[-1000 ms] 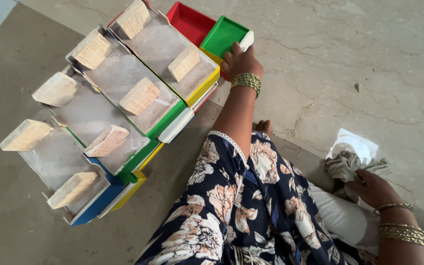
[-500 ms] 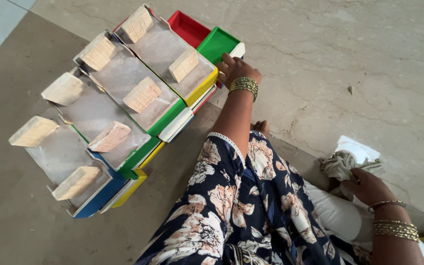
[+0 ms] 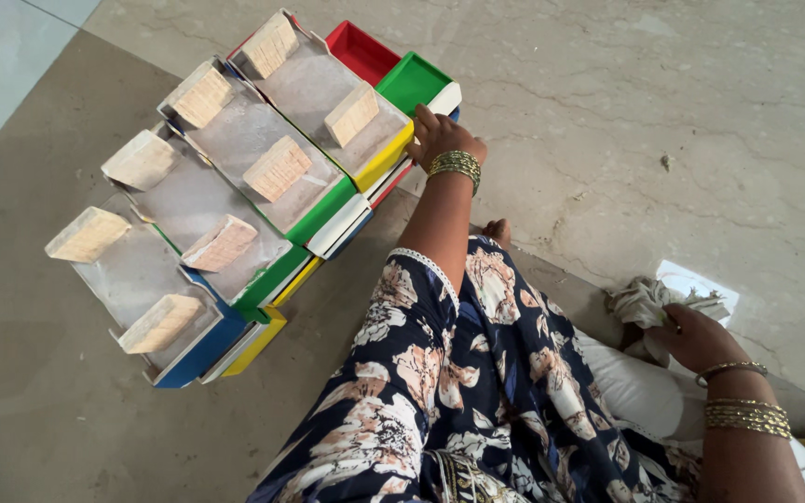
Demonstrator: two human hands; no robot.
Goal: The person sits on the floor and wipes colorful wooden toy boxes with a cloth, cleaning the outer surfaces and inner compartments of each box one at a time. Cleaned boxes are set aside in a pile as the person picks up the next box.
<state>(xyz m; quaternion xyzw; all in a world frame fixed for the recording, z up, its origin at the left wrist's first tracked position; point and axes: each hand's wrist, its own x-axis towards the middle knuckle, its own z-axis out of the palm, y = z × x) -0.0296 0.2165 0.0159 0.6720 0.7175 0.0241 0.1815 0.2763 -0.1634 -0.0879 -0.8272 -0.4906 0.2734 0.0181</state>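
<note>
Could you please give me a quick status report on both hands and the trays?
Left hand resting on the edge of the stacked trays by the green tray. Right hand gripping a crumpled cloth on the floor. Nothing between them.

Stacked coloured trays [image 3: 235, 224] block the upper left of the frame; bare marble floor [image 3: 654, 121] at upper right looks passable.

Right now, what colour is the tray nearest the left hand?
Green tray, beside the left hand; clearest in the head view.
</note>
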